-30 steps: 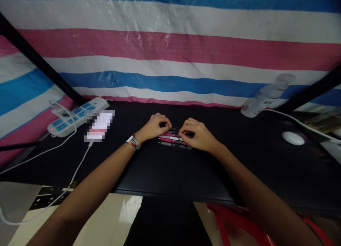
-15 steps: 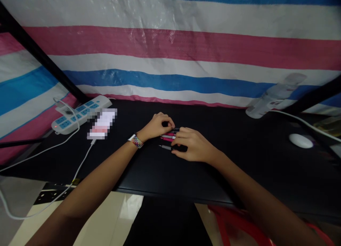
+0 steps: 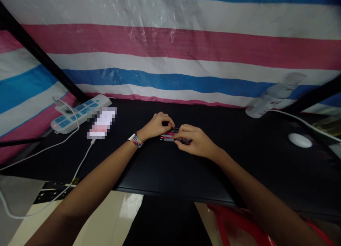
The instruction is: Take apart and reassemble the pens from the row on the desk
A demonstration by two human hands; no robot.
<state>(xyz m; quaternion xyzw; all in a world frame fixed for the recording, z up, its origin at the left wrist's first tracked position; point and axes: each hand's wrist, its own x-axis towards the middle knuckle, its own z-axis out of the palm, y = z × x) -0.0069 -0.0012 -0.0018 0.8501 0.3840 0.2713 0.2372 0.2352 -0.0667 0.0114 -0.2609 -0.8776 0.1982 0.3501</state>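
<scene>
Several pens lie side by side on the black table (image 3: 149,167), between my two hands. Nearest me is a pen with a grey grip and dark barrel (image 3: 168,140); my right hand (image 3: 197,139) is closed on it, thumb on the near side and fingers over the row. Against it lies a pink pen with a grey grip (image 3: 167,135). At the far side a dark pen (image 3: 176,129) shows partly. My left hand (image 3: 158,126), with a woven band at its wrist, curls thumb and forefinger together at that dark pen. The right fingers hide parts of the pens.
On the left are a white power strip (image 3: 71,119) with a plugged-in charger and a blurred-out phone (image 3: 102,123) on a white cable. A clear bottle (image 3: 266,100) and a white mouse (image 3: 300,140) stand to the right. Striped sheeting (image 3: 170,43) hangs behind.
My right hand has slid the grey-gripped pen away from me, closing the gap to the pink pen. My left hand has stayed in place.
</scene>
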